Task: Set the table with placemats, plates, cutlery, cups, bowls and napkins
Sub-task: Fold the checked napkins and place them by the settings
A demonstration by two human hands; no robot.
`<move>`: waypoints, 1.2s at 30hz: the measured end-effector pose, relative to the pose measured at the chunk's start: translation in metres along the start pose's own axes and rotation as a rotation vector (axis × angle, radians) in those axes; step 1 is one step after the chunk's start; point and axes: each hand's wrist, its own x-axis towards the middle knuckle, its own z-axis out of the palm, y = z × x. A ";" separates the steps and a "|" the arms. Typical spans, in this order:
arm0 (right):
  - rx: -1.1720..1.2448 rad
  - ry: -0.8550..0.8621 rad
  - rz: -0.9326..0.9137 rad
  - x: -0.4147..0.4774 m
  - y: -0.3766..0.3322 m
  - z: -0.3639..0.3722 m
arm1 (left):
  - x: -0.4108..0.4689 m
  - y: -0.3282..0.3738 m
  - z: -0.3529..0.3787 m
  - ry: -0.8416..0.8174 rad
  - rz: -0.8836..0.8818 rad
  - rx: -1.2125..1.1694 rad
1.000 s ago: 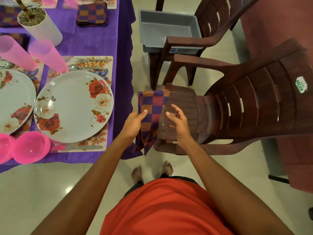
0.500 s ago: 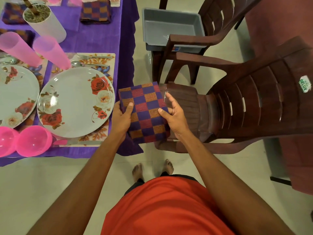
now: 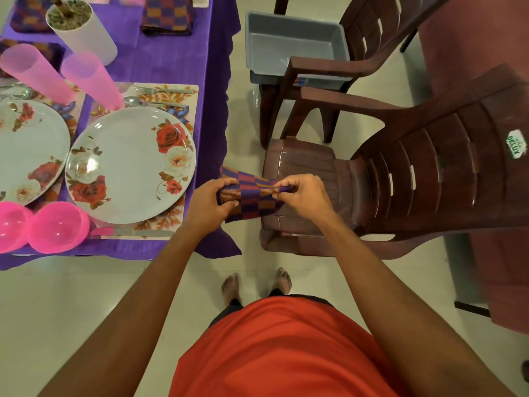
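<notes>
A checked purple, red and orange napkin [image 3: 253, 197] is held in the air between the table and a chair, folded over on itself. My left hand [image 3: 210, 203] grips its left end and my right hand [image 3: 305, 196] pinches its right end. To the left, on a floral placemat [image 3: 171, 94], sits a rose-patterned plate [image 3: 126, 167]. A fork [image 3: 163, 89] and spoon [image 3: 143, 102] lie behind it, a knife [image 3: 134, 232] in front. A pink cup [image 3: 91, 80] and a pink bowl [image 3: 57, 226] stand beside the plate.
A purple cloth [image 3: 171, 58] covers the table, with a second plate [image 3: 25, 150], another folded napkin [image 3: 167, 15] and a white pot [image 3: 80, 32]. Two brown plastic chairs [image 3: 415, 167] stand on the right; the far one holds a grey tub [image 3: 292, 41].
The napkin hung loose from my left hand, was then held flat and spread between both hands, and is now folded over into a narrower band gripped at both ends.
</notes>
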 end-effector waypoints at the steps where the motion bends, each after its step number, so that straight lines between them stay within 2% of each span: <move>1: -0.038 -0.001 -0.024 0.000 -0.001 -0.002 | 0.000 0.000 -0.002 0.005 0.017 0.028; 3: -0.051 0.002 -0.053 0.000 -0.003 -0.004 | -0.001 -0.001 -0.004 0.020 0.058 0.068; 5: 0.089 -0.009 -0.037 0.001 -0.001 -0.008 | 0.000 -0.002 -0.005 0.048 0.075 0.042; 9: 0.414 -0.062 0.075 -0.002 -0.001 -0.003 | 0.000 0.010 0.004 0.091 -0.120 -0.356; 12: 0.506 0.017 0.165 -0.005 -0.011 0.010 | 0.000 0.019 0.019 0.183 -0.213 -0.455; 15: 0.486 0.130 0.057 -0.009 -0.020 0.022 | -0.001 0.019 0.027 0.315 -0.226 -0.433; 19: 0.311 0.176 -0.199 -0.007 -0.023 0.030 | -0.004 0.013 0.018 0.412 -0.116 -0.299; 21: 0.317 0.162 -0.175 -0.003 -0.026 0.034 | -0.004 0.016 0.010 0.410 -0.109 -0.324; 24: 0.440 0.166 -0.097 0.003 -0.040 0.038 | -0.002 0.020 -0.004 0.418 -0.214 -0.542; 26: 0.541 0.180 -0.037 0.008 -0.052 0.042 | 0.003 0.017 -0.015 0.334 -0.255 -0.675; 29: 0.619 0.154 0.063 0.015 -0.071 0.049 | 0.011 0.004 -0.036 0.207 -0.136 -0.574; 33: 0.500 0.093 -0.002 0.030 -0.084 0.065 | 0.037 -0.014 -0.069 0.164 -0.024 -0.491; 36: 0.480 0.118 0.034 0.048 -0.097 0.079 | 0.059 -0.023 -0.090 0.176 0.031 -0.429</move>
